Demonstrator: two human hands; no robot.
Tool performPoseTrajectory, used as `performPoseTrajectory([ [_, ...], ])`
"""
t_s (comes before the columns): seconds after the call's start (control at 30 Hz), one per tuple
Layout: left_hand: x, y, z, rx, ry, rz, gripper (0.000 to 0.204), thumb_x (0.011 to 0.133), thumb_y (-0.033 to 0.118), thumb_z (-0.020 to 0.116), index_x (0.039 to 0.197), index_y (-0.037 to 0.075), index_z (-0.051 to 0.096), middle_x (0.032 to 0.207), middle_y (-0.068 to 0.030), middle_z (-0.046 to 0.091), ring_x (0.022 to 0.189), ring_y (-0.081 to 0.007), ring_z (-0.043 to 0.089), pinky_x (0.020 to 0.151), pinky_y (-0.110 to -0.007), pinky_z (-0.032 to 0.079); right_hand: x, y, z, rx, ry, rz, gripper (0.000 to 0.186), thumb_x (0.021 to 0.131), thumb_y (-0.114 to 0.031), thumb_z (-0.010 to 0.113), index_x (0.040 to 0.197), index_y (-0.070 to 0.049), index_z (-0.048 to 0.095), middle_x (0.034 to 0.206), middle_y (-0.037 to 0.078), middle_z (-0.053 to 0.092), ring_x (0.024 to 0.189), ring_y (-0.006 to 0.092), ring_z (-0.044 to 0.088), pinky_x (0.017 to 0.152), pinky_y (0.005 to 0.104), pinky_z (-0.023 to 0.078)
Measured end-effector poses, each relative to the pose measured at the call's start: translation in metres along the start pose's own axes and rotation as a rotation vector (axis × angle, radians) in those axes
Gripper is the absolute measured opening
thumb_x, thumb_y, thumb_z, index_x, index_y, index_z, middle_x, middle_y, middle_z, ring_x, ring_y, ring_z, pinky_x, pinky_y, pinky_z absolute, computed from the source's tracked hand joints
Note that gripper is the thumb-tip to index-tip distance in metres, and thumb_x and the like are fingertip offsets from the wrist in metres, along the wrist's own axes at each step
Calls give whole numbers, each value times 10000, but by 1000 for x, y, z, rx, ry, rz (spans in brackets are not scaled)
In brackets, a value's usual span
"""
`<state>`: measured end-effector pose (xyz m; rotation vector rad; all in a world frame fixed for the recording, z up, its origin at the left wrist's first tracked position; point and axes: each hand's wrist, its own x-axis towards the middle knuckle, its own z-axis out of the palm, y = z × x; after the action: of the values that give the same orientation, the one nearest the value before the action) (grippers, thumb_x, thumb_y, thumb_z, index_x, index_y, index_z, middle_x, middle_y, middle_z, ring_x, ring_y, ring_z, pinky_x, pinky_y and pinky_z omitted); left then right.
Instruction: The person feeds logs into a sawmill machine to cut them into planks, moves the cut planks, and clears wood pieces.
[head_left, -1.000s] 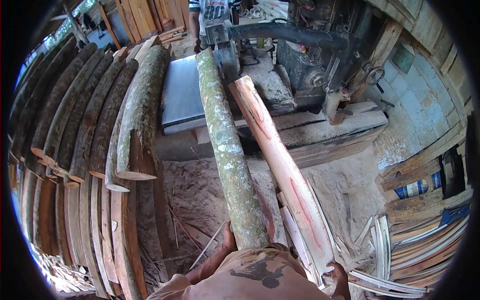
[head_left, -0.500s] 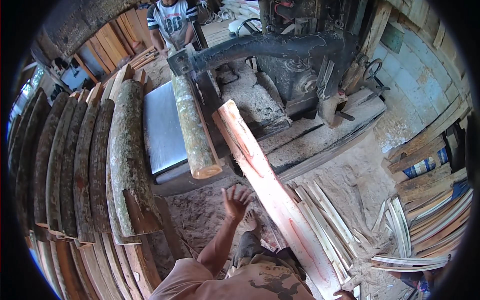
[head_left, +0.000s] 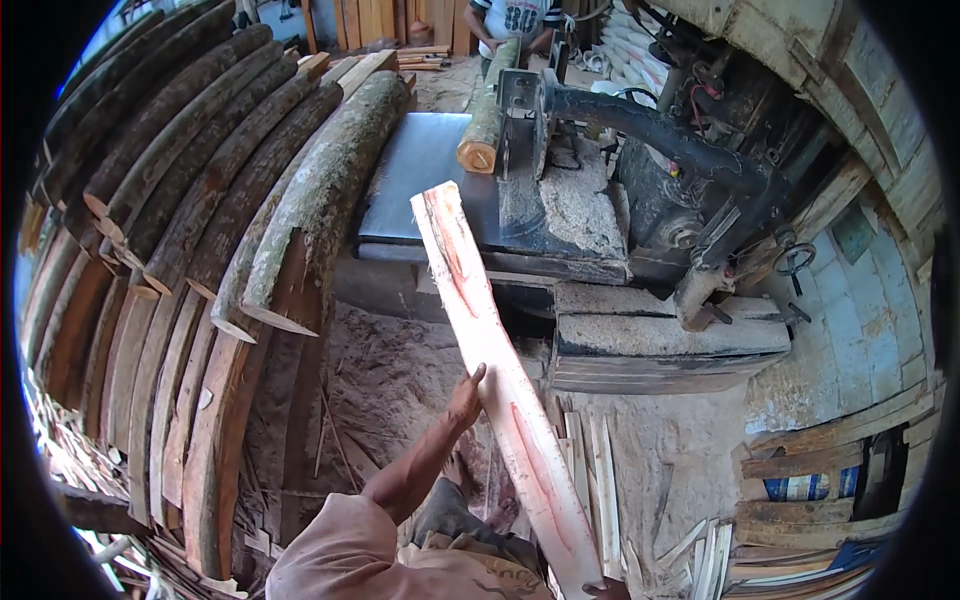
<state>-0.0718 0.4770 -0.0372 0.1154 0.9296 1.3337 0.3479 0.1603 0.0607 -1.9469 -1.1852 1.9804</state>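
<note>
A long pale plank with reddish streaks slants up from the bottom right toward the saw's metal table. My left hand grips its left edge about midway, and my right hand, cut off at the bottom, holds the near end. On the saw table, a mossy round log lies beside the blade housing. A co-worker at the far side has hands on that log.
Bark-covered logs and cut boards are stacked at my left. The dark band saw stands at the right before a plank wall. Pale offcut strips lie on the sawdust floor, with white sacks behind.
The log has moved away from me along the saw table. My left hand left the log, was open, and now grips the plank. The plank's far end has swung leftward.
</note>
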Motion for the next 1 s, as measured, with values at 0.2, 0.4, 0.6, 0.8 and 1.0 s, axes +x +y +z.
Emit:
performPoseTrajectory([
  [0.2, -50, 158, 36, 329, -167, 371, 804, 904, 426, 425, 1401, 106, -120, 1437, -196, 185, 1339, -278, 171, 1094, -374, 60, 211, -191, 132, -359, -139, -457, 427, 800, -300, 639, 1083, 13, 569, 979, 143, 635, 899, 209, 598, 796, 322, 449],
  [0.4, -221, 171, -31, 178, -140, 338, 642, 903, 438, 413, 1386, 65, 215, 1235, -206, 492, 1190, -292, 442, 1019, -410, 287, 324, -395, 345, -2, -194, -370, 301, 840, -188, 583, 1051, 24, 541, 944, 108, 579, 746, 188, 618, 518, 275, 564],
  [0.6, -281, 88, -136, 27, 414, 106, 576, 896, 420, 437, 1342, 73, 326, 1214, -203, 511, 1167, -293, 465, 1015, -395, 292, 397, -477, 423, 66, -311, -382, 345, 866, -221, 555, 1116, 3, 479, 973, 116, 592, 685, 186, 635, 509, 275, 556],
  [0.8, -226, -56, -291, 673, 551, -335, 523, 855, 352, 551, 1231, -5, 481, 1123, -161, 583, 1050, -213, 543, 890, -307, 403, 384, -397, 323, -341, -636, -503, 870, 775, -569, 576, 1338, 26, 280, 960, 166, 616, 727, 163, 628, 538, 269, 499],
  [1.0, -140, -20, -346, 692, 439, -418, 405, 828, 324, 608, 1078, 6, 584, 899, -88, 639, 753, -190, 609, 607, -315, 478, 402, -198, 125, 122, -31, 75, 443, 837, -429, 567, 1119, -89, 548, 897, 58, 643, 668, 152, 622, 536, 262, 504],
])
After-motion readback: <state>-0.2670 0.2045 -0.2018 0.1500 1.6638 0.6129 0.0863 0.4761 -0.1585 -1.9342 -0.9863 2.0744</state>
